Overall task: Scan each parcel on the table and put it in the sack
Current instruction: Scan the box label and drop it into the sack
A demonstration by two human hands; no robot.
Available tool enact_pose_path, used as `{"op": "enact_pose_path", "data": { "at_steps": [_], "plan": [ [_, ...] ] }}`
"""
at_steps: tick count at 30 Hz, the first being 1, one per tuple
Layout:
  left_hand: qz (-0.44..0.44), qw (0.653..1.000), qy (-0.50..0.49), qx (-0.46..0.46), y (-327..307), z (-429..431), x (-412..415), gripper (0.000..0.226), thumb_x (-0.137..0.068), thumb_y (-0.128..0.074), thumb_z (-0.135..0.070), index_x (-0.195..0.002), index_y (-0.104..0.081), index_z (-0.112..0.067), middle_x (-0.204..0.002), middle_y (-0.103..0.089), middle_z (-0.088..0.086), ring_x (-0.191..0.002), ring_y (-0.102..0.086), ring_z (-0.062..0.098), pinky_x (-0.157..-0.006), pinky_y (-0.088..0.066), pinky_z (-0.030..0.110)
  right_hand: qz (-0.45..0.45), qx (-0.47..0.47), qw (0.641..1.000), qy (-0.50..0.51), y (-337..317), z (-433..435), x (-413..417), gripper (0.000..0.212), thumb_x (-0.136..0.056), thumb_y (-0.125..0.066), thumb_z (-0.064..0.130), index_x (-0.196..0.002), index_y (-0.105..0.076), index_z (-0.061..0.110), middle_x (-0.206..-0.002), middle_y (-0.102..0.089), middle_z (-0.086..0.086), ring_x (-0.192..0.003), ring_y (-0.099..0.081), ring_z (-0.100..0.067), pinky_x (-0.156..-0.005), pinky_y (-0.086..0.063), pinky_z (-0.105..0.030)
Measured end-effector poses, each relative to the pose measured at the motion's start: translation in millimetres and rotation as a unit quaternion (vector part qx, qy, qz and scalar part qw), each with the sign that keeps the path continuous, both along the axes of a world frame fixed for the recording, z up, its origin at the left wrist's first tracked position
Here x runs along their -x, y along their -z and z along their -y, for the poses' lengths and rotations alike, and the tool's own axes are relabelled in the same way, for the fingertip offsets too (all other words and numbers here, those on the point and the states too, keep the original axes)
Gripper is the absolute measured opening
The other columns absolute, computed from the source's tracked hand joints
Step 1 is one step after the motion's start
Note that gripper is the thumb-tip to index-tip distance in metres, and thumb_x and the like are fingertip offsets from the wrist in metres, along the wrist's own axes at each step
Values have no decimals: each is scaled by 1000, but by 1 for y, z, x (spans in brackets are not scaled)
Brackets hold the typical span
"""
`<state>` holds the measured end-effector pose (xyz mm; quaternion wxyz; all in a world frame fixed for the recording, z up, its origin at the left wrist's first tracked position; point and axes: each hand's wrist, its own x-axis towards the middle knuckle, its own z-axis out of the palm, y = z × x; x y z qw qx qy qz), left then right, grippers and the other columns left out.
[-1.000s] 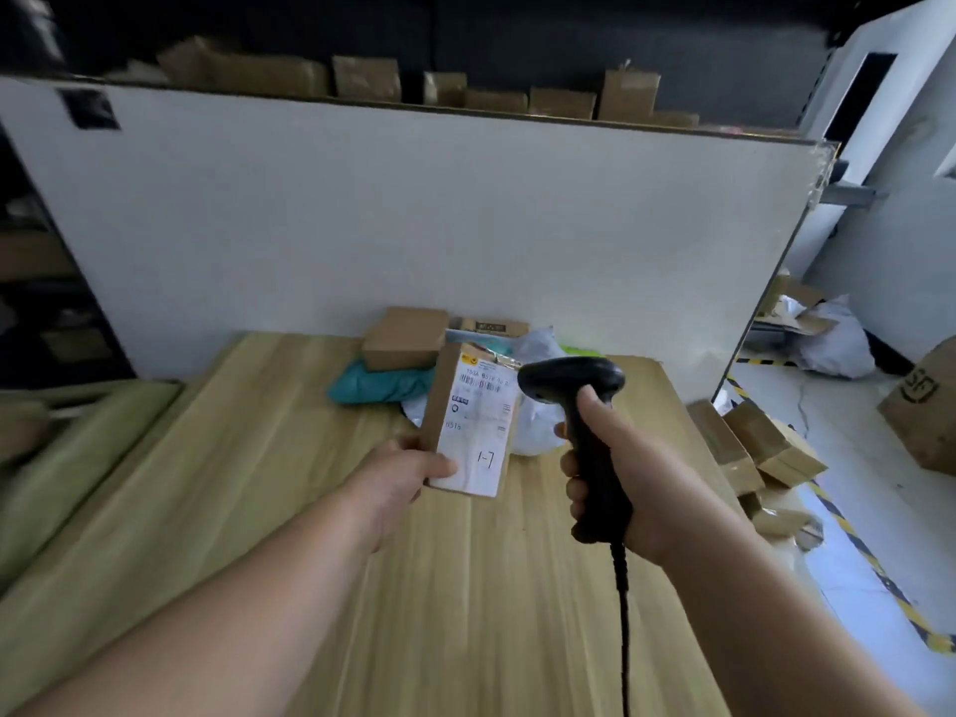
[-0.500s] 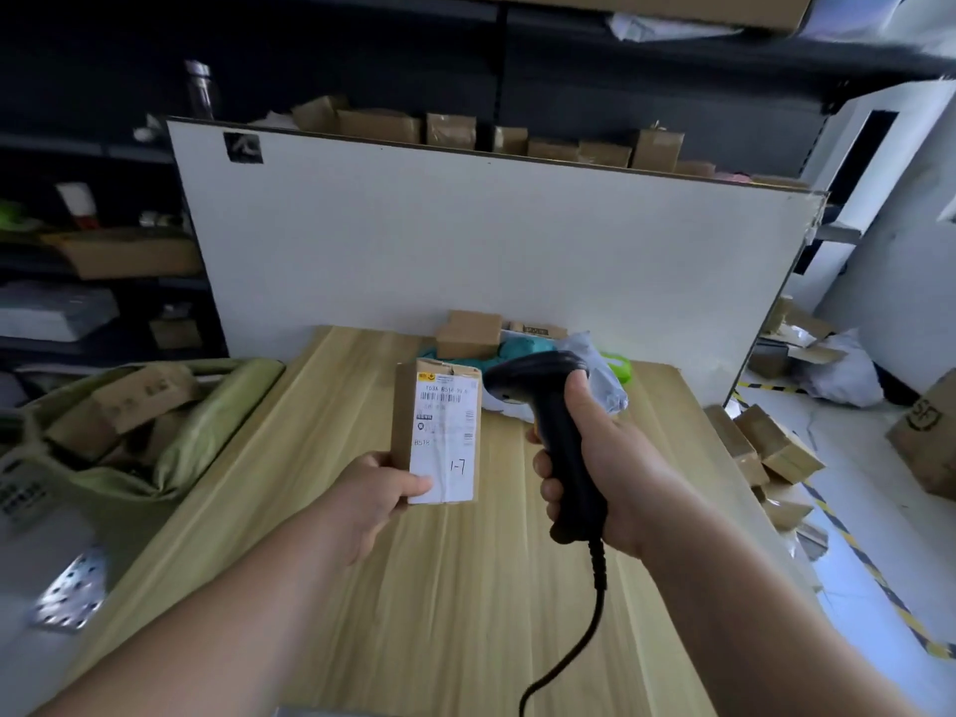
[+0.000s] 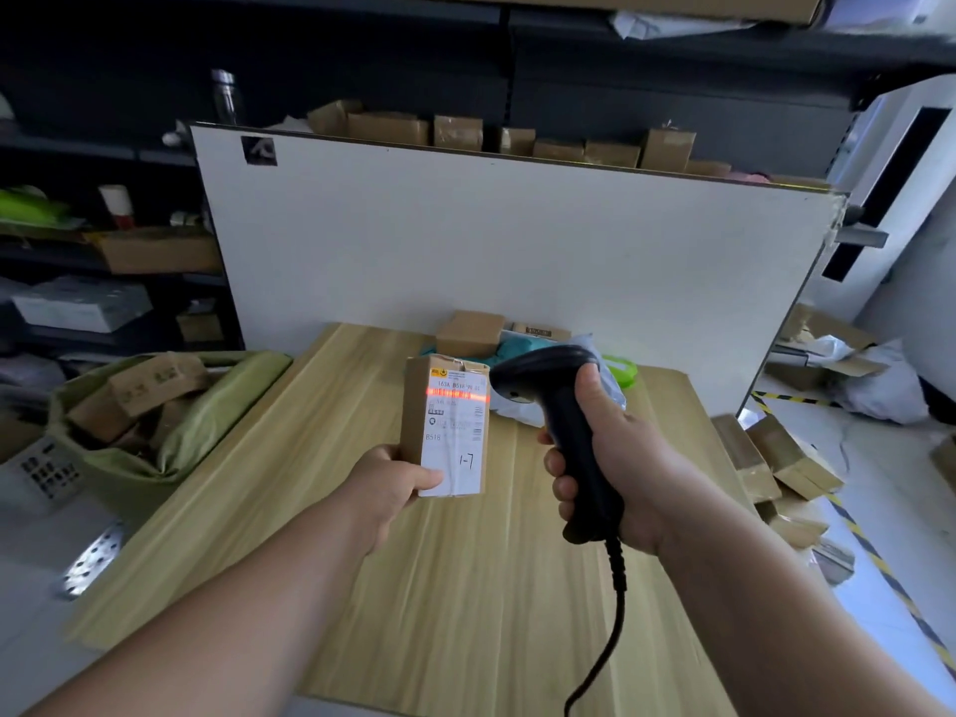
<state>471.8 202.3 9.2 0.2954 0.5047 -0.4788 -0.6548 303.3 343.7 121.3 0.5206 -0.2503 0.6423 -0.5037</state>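
Observation:
My left hand (image 3: 389,489) grips the lower end of a small brown cardboard parcel (image 3: 449,424), held upright above the wooden table (image 3: 465,587) with its white label facing me. A red scan line glows across the top of the label. My right hand (image 3: 608,458) grips the black corded barcode scanner (image 3: 561,421), its head right beside the parcel's upper right corner. A green sack (image 3: 170,437) with several brown boxes inside sits open at the table's left. More parcels (image 3: 471,333) lie piled at the table's far edge, partly hidden by the scanner.
A white board (image 3: 517,251) stands upright behind the table. Dark shelves with boxes fill the left and back. Cardboard boxes (image 3: 776,458) lie on the floor at the right, by yellow-black floor tape. A grey keypad device (image 3: 49,473) sits at far left.
The view has swung left and up, bringing the sack into sight. The parcel is now upright and a red scan line has appeared on its label. Both hands keep their holds.

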Motion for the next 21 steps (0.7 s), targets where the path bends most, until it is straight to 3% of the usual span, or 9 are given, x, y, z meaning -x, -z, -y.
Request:
{"op": "enact_pose_path", "data": {
  "at_steps": [9,21],
  "plan": [
    [10,1000,-19,0,-2,2,20,30,-79,-67,6,-96,-58,-17,-95,-70,-2,-90,-65,13,-70,-47,21,2,-2,1000,-15,3,9,23,73,-84,-41,81,-85,-60,10,-59,-57,-4,-43,-49,-18,-49,-43,-29],
    [57,998,-38,4,-4,19,18,38,-80,-66,5,-115,-58,-5,-108,-68,8,-100,-65,23,-96,-48,35,16,-7,999,-32,9,34,30,76,-81,-42,83,-92,-64,11,-58,-56,-3,-41,-47,-18,-47,-42,-26]
  ]
}}
